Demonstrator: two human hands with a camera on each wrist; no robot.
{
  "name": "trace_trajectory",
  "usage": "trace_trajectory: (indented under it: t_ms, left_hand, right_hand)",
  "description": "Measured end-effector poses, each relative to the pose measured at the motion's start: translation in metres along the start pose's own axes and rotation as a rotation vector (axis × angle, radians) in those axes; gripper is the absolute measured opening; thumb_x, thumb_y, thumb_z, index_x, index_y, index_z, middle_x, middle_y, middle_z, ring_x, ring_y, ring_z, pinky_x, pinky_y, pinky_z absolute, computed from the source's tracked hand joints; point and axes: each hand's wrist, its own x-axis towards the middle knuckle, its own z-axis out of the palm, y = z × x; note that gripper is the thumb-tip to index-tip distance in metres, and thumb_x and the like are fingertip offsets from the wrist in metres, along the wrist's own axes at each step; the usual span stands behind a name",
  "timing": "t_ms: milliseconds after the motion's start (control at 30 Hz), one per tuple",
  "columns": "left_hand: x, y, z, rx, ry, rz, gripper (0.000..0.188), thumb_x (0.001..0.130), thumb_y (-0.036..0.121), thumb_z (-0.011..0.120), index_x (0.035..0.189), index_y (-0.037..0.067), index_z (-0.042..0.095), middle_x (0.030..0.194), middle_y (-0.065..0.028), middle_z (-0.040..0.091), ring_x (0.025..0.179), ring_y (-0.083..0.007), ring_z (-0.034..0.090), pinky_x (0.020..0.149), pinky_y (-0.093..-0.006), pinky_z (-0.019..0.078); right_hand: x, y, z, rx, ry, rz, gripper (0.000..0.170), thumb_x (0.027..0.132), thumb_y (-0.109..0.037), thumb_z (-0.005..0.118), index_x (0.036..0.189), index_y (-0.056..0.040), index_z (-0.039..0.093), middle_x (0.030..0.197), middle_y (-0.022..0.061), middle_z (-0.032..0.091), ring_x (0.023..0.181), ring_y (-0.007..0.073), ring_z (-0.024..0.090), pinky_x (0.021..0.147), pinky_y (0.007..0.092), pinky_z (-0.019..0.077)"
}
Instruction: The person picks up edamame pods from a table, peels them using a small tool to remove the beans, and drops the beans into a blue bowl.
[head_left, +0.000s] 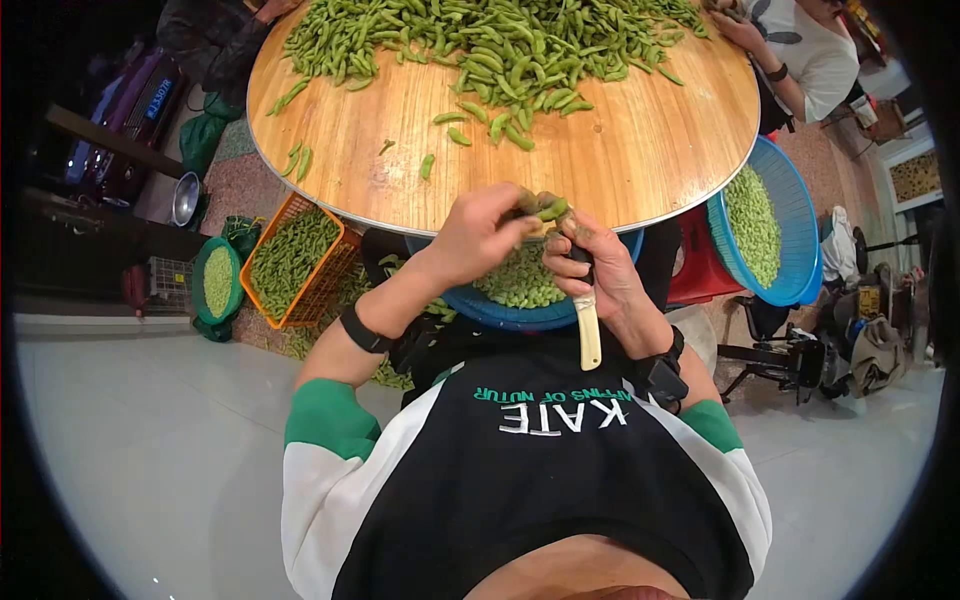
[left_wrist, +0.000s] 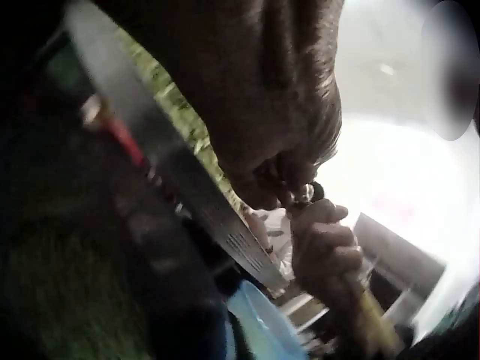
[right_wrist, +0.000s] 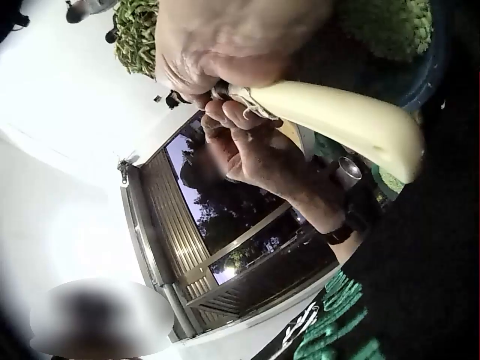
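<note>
A green soybean pod [head_left: 552, 211] is between my two hands at the table's near edge. My left hand [head_left: 480, 232] pinches it from the left with curled fingers. My right hand [head_left: 605, 262] grips a knife by its cream handle [head_left: 588, 335], whose butt points back toward my chest; the blade is hidden. The right thumb and fingertips meet at the pod. In the right wrist view the knife handle [right_wrist: 345, 124] juts out below the palm. Directly beneath both hands sits a blue basin [head_left: 560, 318] with shelled beans [head_left: 520, 278].
A heap of pods [head_left: 500, 45] covers the far side of the round wooden table [head_left: 350, 170]. An orange crate [head_left: 345, 245] and a green basin [head_left: 238, 290] stand at left, a blue basket [head_left: 800, 210] of beans at right. Other people [head_left: 825, 65] sit across.
</note>
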Motion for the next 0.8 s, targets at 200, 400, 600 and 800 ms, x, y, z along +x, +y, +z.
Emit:
trace_trajectory:
  t_ms: [200,400,600,800]
  left_hand:
    - [-0.009,0.010,0.008,0.883,0.133,0.492,0.012,0.077,0.004,0.066,0.083,-0.002,0.057,0.071,-0.0143,0.056,0.063,-0.0266,0.060,0.054,-0.0338,0.0461]
    - [-0.006,0.017,0.008,-0.368,0.124,-0.413,0.017,0.088,0.013,0.064,0.082,-0.003,0.061,0.066,-0.0036,0.060,0.056,-0.0071,0.054,0.049,-0.0254,0.0423]
    - [-0.020,0.009,0.030,0.322,0.163,0.020,0.012,0.086,0.007,0.059,0.081,-0.004,0.057,0.072,-0.0161,0.059,0.063,-0.0304,0.059,0.056,-0.0369,0.0446]
    - [-0.035,0.009,0.034,0.475,0.135,0.093,0.010,0.085,0.003,0.058,0.093,-0.003,0.061,0.075,-0.0158,0.057,0.062,-0.0260,0.058,0.056,-0.0334,0.0450]
  right_hand:
    - [0.000,0.003,-0.003,0.040,-0.032,0.008,0.031,0.095,-0.013,0.051,0.124,-0.0042,0.046,0.082,0.0049,0.049,0.055,0.0069,0.039,0.040,0.0182,0.0324]
    - [-0.001,0.001,0.002,-0.182,0.048,-0.080,0.027,0.095,-0.013,0.052,0.120,-0.0041,0.050,0.080,0.0050,0.053,0.054,0.0069,0.040,0.040,0.0183,0.0332]
    - [0.000,0.007,0.006,-1.035,0.375,-0.389,0.029,0.089,-0.005,0.060,0.117,-0.0004,0.057,0.081,0.0028,0.058,0.061,0.0059,0.050,0.048,0.0201,0.0395]
    - [0.004,0.006,-0.013,-1.578,0.194,-0.790,0.029,0.076,-0.002,0.066,0.103,0.0017,0.056,0.079,0.0158,0.057,0.066,0.0265,0.057,0.061,0.0341,0.0464]
